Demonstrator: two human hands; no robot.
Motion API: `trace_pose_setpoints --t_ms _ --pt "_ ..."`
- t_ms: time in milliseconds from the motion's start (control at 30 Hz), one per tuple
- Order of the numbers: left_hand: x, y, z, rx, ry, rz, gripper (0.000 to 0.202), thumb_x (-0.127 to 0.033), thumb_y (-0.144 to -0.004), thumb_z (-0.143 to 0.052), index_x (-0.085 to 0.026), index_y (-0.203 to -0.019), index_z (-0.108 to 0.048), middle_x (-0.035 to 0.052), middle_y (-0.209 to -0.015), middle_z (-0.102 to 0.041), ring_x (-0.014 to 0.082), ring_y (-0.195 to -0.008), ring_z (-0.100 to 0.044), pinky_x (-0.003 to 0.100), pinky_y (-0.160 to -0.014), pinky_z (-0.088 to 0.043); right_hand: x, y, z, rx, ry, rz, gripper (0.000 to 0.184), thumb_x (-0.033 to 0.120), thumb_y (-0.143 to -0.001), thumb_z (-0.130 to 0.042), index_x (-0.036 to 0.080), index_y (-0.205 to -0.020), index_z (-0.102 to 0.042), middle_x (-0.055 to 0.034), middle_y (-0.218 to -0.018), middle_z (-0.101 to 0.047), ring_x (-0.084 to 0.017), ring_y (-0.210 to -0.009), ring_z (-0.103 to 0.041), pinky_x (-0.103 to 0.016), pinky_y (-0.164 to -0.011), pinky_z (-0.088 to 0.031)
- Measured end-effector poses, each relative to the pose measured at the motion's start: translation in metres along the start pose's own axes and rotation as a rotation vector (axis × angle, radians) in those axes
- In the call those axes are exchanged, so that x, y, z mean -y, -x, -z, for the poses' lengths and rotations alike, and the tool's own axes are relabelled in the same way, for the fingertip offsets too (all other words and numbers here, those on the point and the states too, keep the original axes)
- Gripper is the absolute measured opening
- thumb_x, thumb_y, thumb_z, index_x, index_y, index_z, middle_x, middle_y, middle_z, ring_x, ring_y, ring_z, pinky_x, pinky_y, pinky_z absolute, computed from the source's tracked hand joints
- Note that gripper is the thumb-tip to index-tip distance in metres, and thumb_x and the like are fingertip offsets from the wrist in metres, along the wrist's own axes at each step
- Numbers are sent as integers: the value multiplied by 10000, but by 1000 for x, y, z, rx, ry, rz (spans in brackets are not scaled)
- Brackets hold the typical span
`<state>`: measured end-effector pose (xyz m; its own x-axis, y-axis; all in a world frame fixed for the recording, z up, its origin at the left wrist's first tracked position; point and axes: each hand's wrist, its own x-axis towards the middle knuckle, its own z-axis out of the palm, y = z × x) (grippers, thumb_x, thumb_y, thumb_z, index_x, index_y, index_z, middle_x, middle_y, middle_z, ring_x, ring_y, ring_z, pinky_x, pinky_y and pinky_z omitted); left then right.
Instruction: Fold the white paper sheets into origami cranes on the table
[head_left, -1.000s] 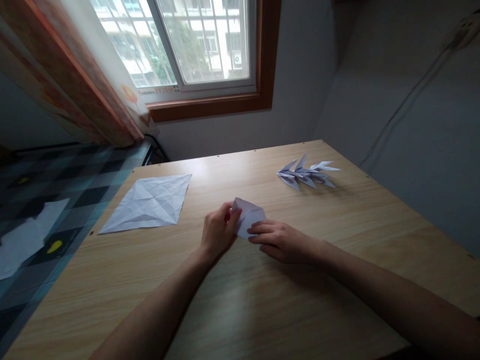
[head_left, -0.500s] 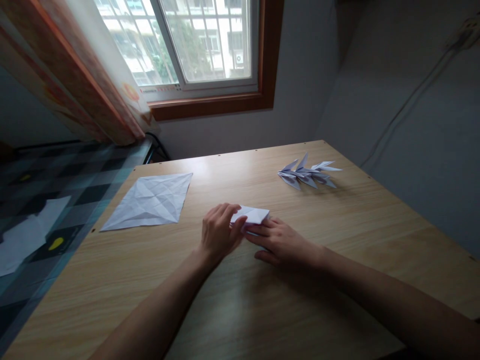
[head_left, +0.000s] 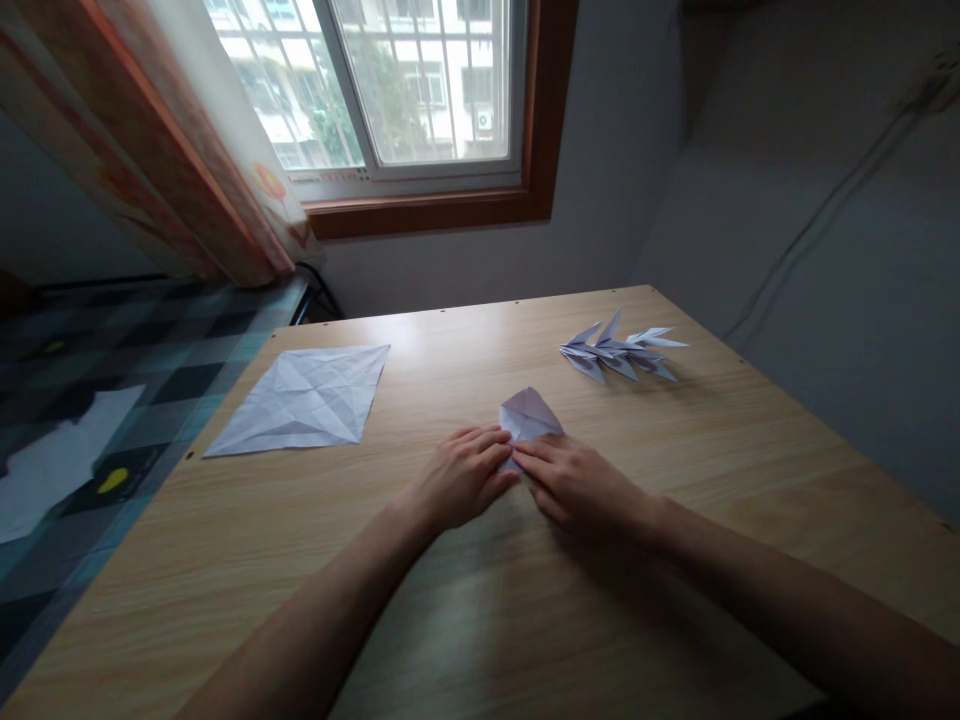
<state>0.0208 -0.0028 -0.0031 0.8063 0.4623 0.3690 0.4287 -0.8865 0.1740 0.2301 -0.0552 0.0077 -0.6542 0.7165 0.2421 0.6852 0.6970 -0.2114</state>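
A small folded piece of white paper (head_left: 529, 413) lies on the wooden table (head_left: 675, 470), its pointed tip away from me. My left hand (head_left: 461, 480) lies flat with its fingers stretched out, pressing on the paper's near left edge. My right hand (head_left: 577, 483) lies flat beside it, fingers stretched over the paper's near right edge. The near half of the paper is hidden under both hands. The fingertips of the two hands almost meet.
A creased, unfolded white paper square (head_left: 307, 398) lies at the table's left. A pile of finished folded paper pieces (head_left: 619, 352) sits at the far right. Left of the table is a checked bed cover (head_left: 112, 400) with a curtain (head_left: 172, 150) and window (head_left: 420, 80) behind.
The paper flap that my left hand held up a second ago has been folded down. Both hands now lie flat on the paper, which sits slightly further right.
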Motion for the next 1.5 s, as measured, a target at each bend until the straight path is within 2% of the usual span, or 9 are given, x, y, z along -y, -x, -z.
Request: trace_pose_setpoints --t_ms 300,500,833,933,1033,1167,1267,1400,1500 --pt "6 3 -1 55 135 12 247 -146 -881 -493 -208 -1029 -681 62 -1263 -666 209 -1182 -618 404 -1073 -437 -22 -14 39 154 559 376 207 122 -901 -519 127 -884 -724 -116 -922 -739 -272 -1074 -613 -483 -1192 -232" --pt "10 3 -2 -35 214 28 219 -148 -862 -529 -216 -934 -725 43 -1134 -728 201 -1120 -647 372 -984 -492 -34 -32 55 349 476 320 211 87 -854 -589 197 -736 -725 -36 -761 -736 -208 -841 -672 -491 -1194 -151" --pt "9 0 -2 -29 211 70 171 -254 -926 -544 -203 -905 -706 52 -1032 -742 201 -1030 -659 363 -931 -486 -37 -46 41 383 403 113 136 123 -862 -581 154 -820 -707 -94 -746 -736 -228 -775 -696 -447 -1055 -299" --pt "9 1 -2 0 172 81 231 -230 -918 -540 -196 -1108 -665 72 -1062 -717 202 -1000 -645 359 -898 -484 -36 -45 36 336 402 82 152 142 -897 -535 151 -886 -686 -98 -784 -733 -243 -817 -683 -459 -1039 -303" --pt "7 2 0 25 108 72 241 -219 -929 -509 -237 -1085 -692 60 -1064 -696 196 -974 -627 363 -891 -464 -36 -37 32 203 387 27 150 174 -910 -525 156 -951 -668 -111 -900 -723 -264 -924 -648 -451 -1023 -317" --pt "3 1 2 60 57 64 242 -265 -943 -503 -236 -1079 -700 69 -1073 -674 206 -996 -602 376 -912 -445 -47 -20 18 -225 292 -205 408 235 -854 -616 158 -1250 -557 -154 -1276 -598 -323 -1178 -520 -473 -1058 -303" --pt "0 0 4 100 20 59 264 -326 -944 -511 -221 -1121 -675 81 -1083 -654 230 -1008 -581 400 -913 -437 -59 -10 0 -463 58 -471 630 338 -798 -681 154 -1353 -445 -165 -1286 -572 -334 -1187 -512 -482 -995 -386" --pt "-4 -2 5 127 -32 54 320 -398 -950 -487 -204 -1149 -645 98 -1065 -626 246 -983 -569 421 -901 -427 -64 -5 -19 -448 -231 -678 734 377 -728 -724 192 -1370 -420 -79 -1033 -654 -288 -962 -606 -460 -878 -460" --pt "-7 -3 5 142 -29 31 364 -444 -955 -462 -187 -1148 -632 106 -1054 -606 242 -979 -570 410 -914 -429 -60 -6 -23 -472 -221 -759 782 392 -695 -741 189 -1378 -421 -82 -1022 -647 -274 -898 -613 -441 -830 -469"
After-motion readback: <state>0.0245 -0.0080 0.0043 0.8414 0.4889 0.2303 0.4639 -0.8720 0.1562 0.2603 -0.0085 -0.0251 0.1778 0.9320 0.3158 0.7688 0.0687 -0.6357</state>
